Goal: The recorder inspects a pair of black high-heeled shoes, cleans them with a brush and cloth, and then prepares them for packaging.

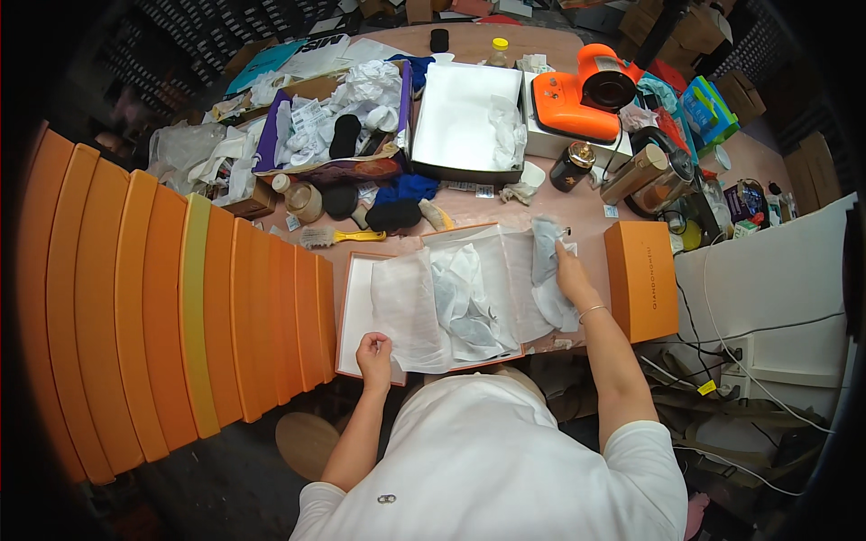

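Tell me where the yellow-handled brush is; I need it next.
In the head view the yellow-handled brush lies on the table left of centre, just beyond the open orange box, beside the row of orange boxes.

Surface: pinkish round table (577, 212) | Bearing: open orange box (356, 311), closed orange box (642, 278), yellow-handled brush (341, 237), dark jar (572, 167) | Far edge: lying cluttered, items possibly bottles.

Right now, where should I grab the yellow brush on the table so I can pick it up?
Grab the brush by its yellow handle, coming from the right side. The handle sticks out bare toward the right, long and thin, while the bristly head at the left end lies close to the jar and the orange boxes.
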The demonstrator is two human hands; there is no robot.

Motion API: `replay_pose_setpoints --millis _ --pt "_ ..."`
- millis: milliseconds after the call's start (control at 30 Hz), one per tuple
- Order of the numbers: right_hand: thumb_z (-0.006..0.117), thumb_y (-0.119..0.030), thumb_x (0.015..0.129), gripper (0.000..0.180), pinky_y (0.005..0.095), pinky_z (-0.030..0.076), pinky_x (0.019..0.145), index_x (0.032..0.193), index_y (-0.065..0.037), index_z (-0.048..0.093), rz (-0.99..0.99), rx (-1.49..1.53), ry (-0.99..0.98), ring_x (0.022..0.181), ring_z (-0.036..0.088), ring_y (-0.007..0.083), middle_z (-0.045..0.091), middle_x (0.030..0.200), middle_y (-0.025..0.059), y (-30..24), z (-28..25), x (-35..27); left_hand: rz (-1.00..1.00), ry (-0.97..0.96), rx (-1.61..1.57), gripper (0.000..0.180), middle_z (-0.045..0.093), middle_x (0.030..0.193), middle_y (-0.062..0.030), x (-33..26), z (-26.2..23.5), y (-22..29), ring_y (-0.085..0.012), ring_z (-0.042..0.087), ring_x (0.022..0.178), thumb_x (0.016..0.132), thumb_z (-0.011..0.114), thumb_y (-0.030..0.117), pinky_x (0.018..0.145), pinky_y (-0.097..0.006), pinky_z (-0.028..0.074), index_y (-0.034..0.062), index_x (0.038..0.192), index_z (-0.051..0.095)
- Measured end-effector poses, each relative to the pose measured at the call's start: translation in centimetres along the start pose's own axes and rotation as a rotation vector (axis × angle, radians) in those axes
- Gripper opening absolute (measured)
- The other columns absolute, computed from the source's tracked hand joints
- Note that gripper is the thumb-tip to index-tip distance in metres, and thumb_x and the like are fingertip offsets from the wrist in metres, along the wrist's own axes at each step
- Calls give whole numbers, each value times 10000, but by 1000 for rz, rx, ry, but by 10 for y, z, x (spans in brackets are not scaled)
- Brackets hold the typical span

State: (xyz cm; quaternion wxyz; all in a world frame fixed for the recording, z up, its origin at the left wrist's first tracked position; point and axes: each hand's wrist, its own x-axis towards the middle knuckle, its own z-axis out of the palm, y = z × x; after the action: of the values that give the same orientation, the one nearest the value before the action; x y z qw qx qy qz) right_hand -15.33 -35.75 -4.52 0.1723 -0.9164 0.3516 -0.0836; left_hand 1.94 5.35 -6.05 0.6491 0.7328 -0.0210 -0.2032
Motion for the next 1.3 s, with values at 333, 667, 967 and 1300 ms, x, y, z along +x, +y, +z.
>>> replay_pose_setpoints --millis 333,667,967,1300 --pt "670 -217 822 665 434 528 795 1372 16 377 -274 127 -485 979 600 361 583 1108 202 -173 74 -85 283 15 736 282 558 1072 -168 21 -26 24 -256 555 985 823 646 37 871 -347 452 -41 1092 618" --pt "664 -230 811 523 472 510 815 1236 40 523 -135 230 111 1009 588 423 578 1170 252 -143 2 -77 -47 -423 352 633 337 1461 -219 -5 67 15 -337 343 1350 975 523 358 1100 -379 298 -66 1411 349" --pt "565 -458 858 565 438 503 748 1061 68 602 194 516 -560 843 656 366 649 795 245 -106 -48 -49 -233 -570 -74 723 369 1437 -167 21 84 81 -330 412 1304 923 550 415 1057 -413 367 83 1488 245" --pt "440 -803 806 1029 398 325 1068 1517 -94 214 703 1226 -612 1358 331 296 259 1515 211 -131 -64 -37 -664 -561 -450 706 551 1303 -149 33 104 109 -287 546 1199 853 537 566 978 -424 459 108 1381 440"
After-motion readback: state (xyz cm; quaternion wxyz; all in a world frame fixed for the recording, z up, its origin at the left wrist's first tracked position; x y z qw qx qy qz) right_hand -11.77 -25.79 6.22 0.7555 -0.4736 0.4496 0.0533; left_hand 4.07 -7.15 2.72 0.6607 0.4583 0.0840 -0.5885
